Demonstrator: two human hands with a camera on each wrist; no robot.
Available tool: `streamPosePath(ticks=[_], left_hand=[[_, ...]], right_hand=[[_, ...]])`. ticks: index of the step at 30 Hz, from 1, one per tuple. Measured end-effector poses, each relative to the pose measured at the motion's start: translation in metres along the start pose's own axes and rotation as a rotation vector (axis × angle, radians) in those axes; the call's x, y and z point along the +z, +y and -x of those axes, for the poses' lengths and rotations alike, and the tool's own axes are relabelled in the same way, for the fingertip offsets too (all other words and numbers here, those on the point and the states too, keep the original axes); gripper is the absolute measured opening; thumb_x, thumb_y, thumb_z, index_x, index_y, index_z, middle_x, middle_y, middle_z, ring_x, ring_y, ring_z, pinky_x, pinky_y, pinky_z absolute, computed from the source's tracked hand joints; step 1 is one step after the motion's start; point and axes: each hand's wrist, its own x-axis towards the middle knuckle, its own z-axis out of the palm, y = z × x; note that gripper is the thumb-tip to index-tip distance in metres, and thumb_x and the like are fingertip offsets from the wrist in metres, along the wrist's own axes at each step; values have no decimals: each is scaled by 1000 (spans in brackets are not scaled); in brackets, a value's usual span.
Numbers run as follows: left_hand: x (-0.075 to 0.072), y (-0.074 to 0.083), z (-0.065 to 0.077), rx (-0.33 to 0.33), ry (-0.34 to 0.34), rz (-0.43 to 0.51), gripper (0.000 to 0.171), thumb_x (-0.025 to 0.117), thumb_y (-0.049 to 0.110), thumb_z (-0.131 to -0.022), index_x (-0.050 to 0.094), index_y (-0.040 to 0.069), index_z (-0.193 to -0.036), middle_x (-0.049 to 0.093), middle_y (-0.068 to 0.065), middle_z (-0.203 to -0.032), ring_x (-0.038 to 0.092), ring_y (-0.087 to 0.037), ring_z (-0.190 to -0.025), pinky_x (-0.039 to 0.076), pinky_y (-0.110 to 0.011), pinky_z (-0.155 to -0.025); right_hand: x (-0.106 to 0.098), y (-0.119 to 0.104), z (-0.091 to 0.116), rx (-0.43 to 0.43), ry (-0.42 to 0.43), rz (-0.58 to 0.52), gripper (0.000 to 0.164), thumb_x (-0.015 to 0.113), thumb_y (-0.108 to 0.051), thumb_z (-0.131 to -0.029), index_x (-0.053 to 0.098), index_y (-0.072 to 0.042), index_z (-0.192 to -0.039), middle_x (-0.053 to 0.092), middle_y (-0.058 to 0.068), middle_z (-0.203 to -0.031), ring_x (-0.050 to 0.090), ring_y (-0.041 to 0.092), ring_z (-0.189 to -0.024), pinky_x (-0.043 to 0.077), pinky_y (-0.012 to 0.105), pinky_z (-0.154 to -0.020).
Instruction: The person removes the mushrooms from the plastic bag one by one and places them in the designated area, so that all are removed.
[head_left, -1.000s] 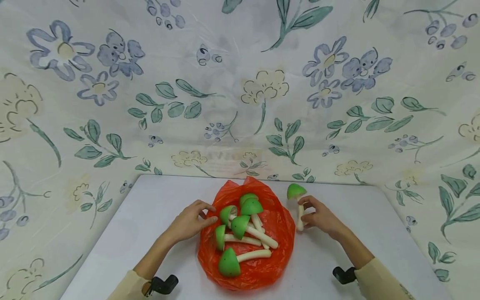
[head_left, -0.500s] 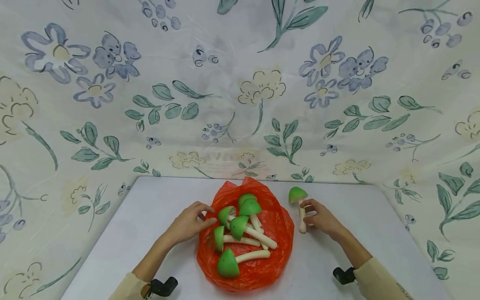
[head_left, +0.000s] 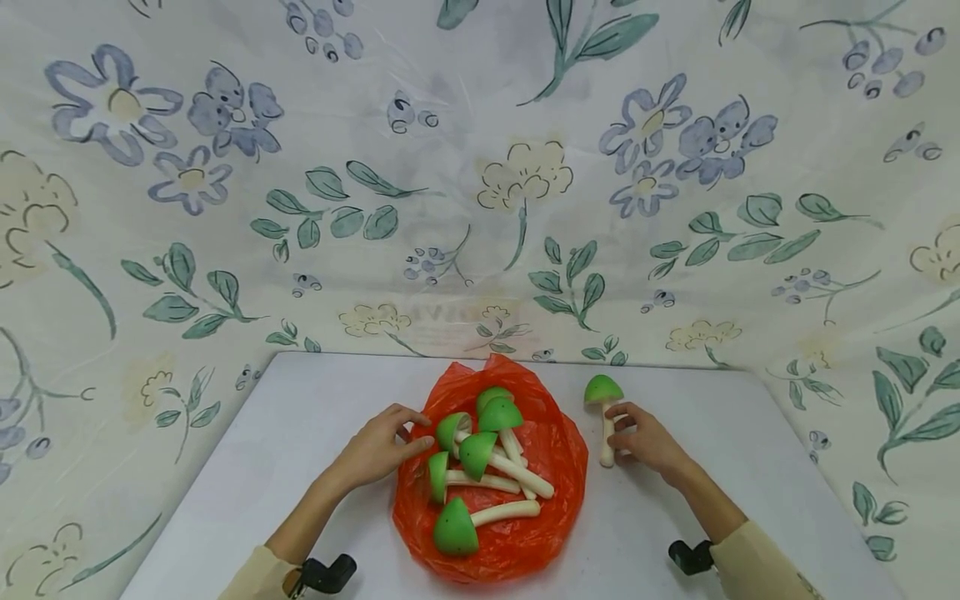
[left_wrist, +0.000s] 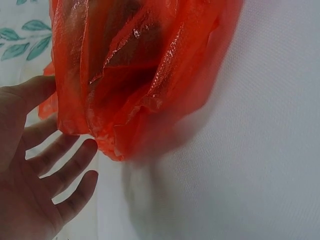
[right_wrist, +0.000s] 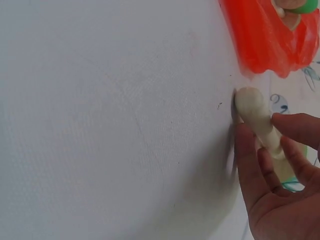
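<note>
On the right of the head view, my right hand (head_left: 647, 440) pinches the pale stem of an artificial mushroom (head_left: 603, 389) with a green cap. The cap points away from me, and the right wrist view shows the stem (right_wrist: 256, 111) between thumb and fingers, low over the tabletop. A red plastic bag (head_left: 558, 521) lies spread in the middle, with several similar mushrooms (head_left: 456, 527) on it, stems mostly toward the right. At the bag's left edge is my left hand (head_left: 378, 446). Its fingers are relaxed and apart, fingertips touching the plastic in the left wrist view.
The white tabletop (head_left: 300, 417) runs around the bag on both sides. A flower-patterned cloth (head_left: 450, 208) hangs behind the table and along its sides. Each wrist wears a black camera, such as the left camera (head_left: 330, 573).
My right hand has shifted slightly right with the mushroom, away from the bag, and the mushroom's stem stands straighter toward me. My left hand and the bag have stayed in place.
</note>
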Motion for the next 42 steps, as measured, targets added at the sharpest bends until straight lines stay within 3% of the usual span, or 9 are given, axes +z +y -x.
streamPosePath(ticks=[9,18,25,35,42], left_hand=[[-2,0,3,-4,1,-3,32,74,32,-90,70,13,-116,62,-5,-113,59,-18,-92,51,-29,-70],[-4,1,4,-4,-6,2,33,74,33,-90,70,14,-116,61,-5,-116,60,-19,-94,51,-29,-71],[-4,1,5,14,-13,-4,33,75,31,-90,69,13,-117,61,-6,-117,59,-19,-94,51,-30,-72],[-5,-1,7,21,-10,-6,32,75,32,-90,70,14,-116,61,-7,-117,61,-21,-95,52,-30,-72],[-5,-2,6,21,-15,-2,33,75,33,-89,70,15,-116,61,-5,-115,60,-20,-94,51,-29,-71]], right_hand=[[3,-1,0,21,27,17,43,69,-6,-89,54,0,-128,48,15,-105,59,24,-81,58,35,-72],[4,-4,1,33,82,118,39,69,-11,-91,56,-4,-128,53,14,-105,56,24,-84,55,35,-68],[3,-5,2,40,107,133,37,69,-10,-90,57,-2,-125,55,15,-108,56,25,-87,54,34,-67],[5,-3,1,41,80,114,36,65,-2,-89,58,0,-125,56,21,-120,60,27,-90,57,35,-69],[7,-4,3,36,61,151,34,65,-5,-90,59,-2,-123,57,19,-120,58,27,-95,57,36,-69]])
